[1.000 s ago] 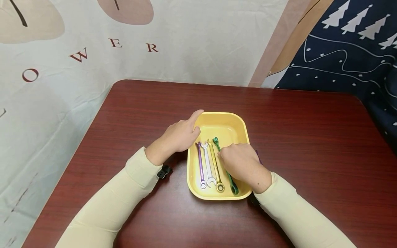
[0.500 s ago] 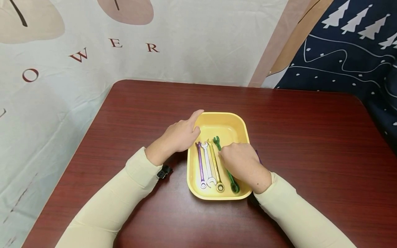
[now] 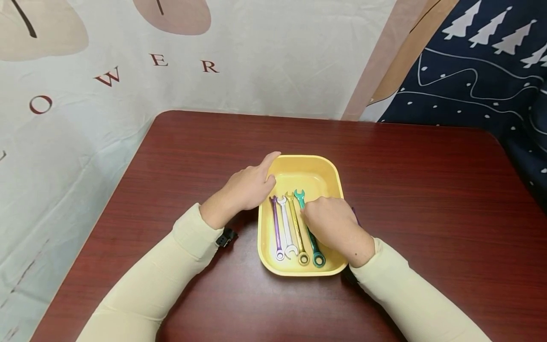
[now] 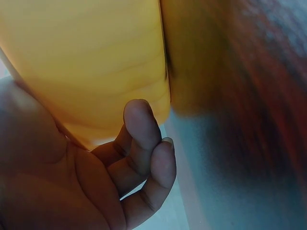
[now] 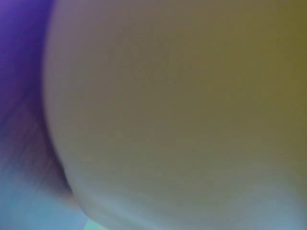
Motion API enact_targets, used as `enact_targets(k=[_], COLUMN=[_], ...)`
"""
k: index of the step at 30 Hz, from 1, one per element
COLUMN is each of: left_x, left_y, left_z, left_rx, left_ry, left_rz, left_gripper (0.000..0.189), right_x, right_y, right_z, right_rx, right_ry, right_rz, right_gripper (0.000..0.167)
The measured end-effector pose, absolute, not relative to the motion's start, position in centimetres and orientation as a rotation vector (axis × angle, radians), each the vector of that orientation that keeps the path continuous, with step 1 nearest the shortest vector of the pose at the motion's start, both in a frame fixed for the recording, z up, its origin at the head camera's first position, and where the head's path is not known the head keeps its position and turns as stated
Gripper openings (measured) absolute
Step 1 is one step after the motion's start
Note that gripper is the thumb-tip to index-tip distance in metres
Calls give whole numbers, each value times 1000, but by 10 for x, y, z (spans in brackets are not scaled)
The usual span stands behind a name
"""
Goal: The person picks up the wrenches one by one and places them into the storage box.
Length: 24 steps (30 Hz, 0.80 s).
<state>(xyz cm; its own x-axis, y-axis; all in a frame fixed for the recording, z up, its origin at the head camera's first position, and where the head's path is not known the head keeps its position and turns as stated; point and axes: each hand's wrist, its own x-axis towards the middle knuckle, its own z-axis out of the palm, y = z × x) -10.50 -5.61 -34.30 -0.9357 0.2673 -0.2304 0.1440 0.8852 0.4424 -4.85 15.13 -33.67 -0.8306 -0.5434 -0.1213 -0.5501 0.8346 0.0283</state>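
A yellow tray (image 3: 307, 164) stands on the table with a row of combination wrenches in it. From the left these are a purple wrench (image 3: 276, 228), a silver wrench (image 3: 285, 223) and a gold wrench (image 3: 296, 228). Beside the gold one lies a green wrench (image 3: 314, 247), ring end toward me. My right hand (image 3: 331, 223) grips its middle from above, with the fingertips hidden under the knuckles. At the tray's left rim my left hand (image 3: 249, 186) holds the side wall; the left wrist view shows its curled fingers (image 4: 139, 120) close against the yellow wall.
The dark red table (image 3: 410, 180) spreads around the tray on all sides. Past the right rim, a small purple thing (image 3: 356, 216) shows partly behind my right hand. A printed cloth (image 3: 273, 61) hangs behind the table's far edge. The right wrist view is mostly blurred.
The green wrench has turned about its length, so its open end and ring now lie face up. Its ring end has shifted slightly left. Both hands stay in place.
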Motion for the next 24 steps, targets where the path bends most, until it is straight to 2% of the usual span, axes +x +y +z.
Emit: enact_targets(k=[11,24], left_x=[-104,-105], left_y=[-57,-57], left_z=[-342,-343], left_rx=[313,320], left_ry=[2764,2769], left_rz=[625,619], left_gripper=[61,61], right_x=[-49,-51], right_y=[153,163], right_z=[-330,-313], right_rx=[-781,-785], right_ry=[2918,2891], right_rz=[-356,-617], right_gripper=[38,18])
